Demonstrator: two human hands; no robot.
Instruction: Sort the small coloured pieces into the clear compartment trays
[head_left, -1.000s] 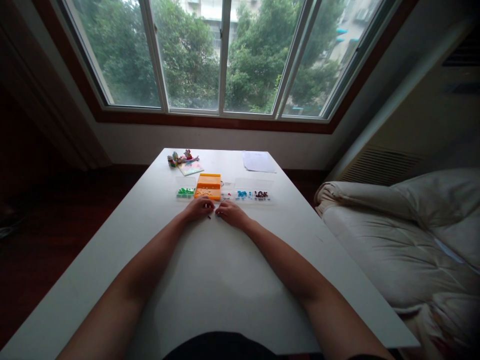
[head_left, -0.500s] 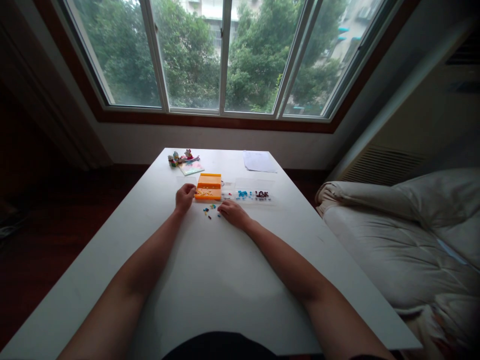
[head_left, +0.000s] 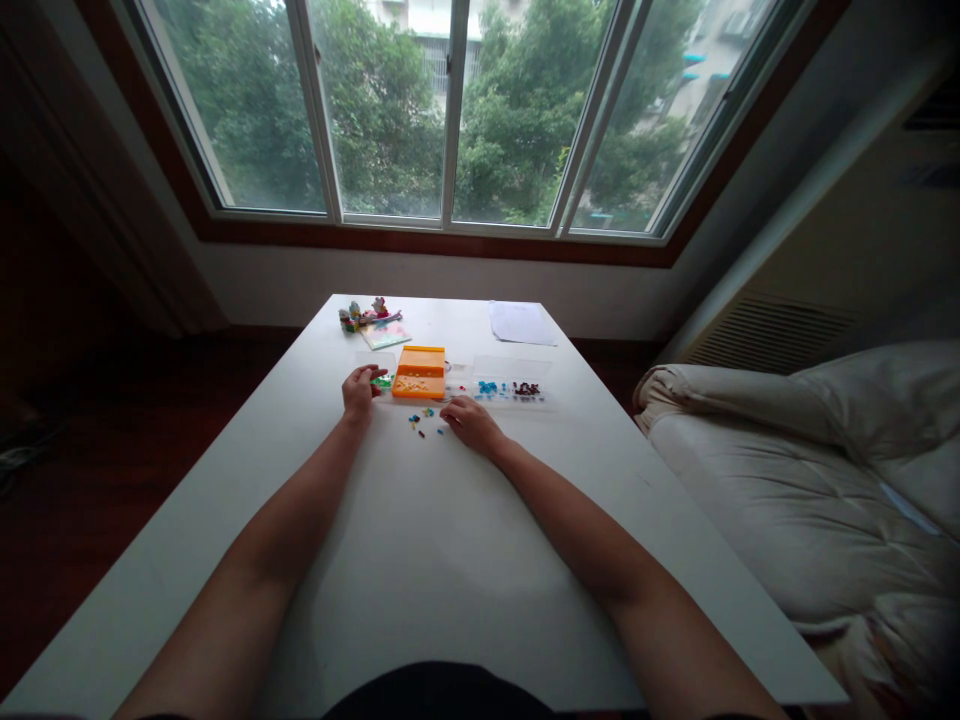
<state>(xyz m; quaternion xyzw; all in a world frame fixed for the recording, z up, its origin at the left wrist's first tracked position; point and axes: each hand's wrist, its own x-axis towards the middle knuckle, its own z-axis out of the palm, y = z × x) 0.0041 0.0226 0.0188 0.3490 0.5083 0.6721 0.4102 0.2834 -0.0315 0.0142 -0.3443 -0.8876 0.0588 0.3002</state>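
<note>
The left hand is held at the green pieces, beside the orange box, with its fingers partly curled, and the right hand is rested just beside the loose pieces on the white table, fingers bent; whether a piece is held by either cannot be told. Only a few pieces are laid out, many are left in the boxes, and whether any are joined cannot be seen.
</note>
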